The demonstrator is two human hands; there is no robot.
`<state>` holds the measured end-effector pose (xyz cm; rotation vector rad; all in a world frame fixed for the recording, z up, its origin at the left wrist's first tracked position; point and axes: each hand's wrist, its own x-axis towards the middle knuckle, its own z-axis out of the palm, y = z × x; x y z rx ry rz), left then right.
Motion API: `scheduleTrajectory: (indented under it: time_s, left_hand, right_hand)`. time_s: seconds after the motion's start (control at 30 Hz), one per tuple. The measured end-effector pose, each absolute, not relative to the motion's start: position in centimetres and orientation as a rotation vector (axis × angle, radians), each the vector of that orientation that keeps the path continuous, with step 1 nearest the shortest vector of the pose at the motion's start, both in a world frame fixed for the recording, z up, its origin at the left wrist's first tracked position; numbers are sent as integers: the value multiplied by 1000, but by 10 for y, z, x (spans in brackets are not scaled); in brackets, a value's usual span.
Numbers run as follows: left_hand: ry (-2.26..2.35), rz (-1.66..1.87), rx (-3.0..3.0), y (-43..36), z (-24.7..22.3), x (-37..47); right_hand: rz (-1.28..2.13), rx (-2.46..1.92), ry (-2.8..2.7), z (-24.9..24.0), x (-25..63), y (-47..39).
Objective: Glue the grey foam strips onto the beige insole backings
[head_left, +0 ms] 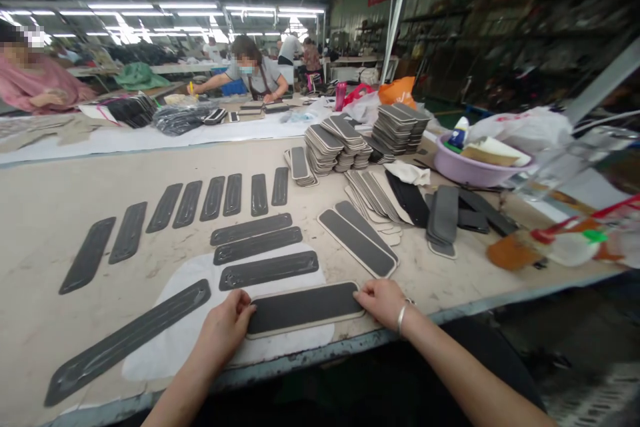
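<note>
Near the table's front edge, a long dark grey panel with a pale border (pixel 306 309) lies across a white sheet (pixel 165 340). My left hand (pixel 227 321) pinches its left end between thumb and fingers. At the other end, my right hand (pixel 384 301), with a bracelet at the wrist, grips the right corner. Several grey strips with shiny, wet-looking streaks lie behind and to the left, among them a long slanted strip (pixel 130 340) and a shorter strip (pixel 270 271). Two bordered panels (pixel 357 242) overlap just beyond my right hand.
Stacks of bordered panels (pixel 323 147) stand at the back, beside a fanned pile (pixel 375 193). On the right are a purple basin (pixel 467 167), a bottle of amber liquid (pixel 515 250) and a metal pole (pixel 397 13). Co-workers (pixel 255 73) work across the table.
</note>
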<state>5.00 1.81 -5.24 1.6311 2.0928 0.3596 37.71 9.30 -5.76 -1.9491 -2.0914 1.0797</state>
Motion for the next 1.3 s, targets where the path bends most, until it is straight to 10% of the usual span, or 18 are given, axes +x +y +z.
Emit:
scheduleTrajectory:
  time_s: [1.3]
  left_hand:
    - [1852, 534, 1294, 20, -45, 46]
  right_hand:
    - [1078, -1900, -2151, -54, 377, 93]
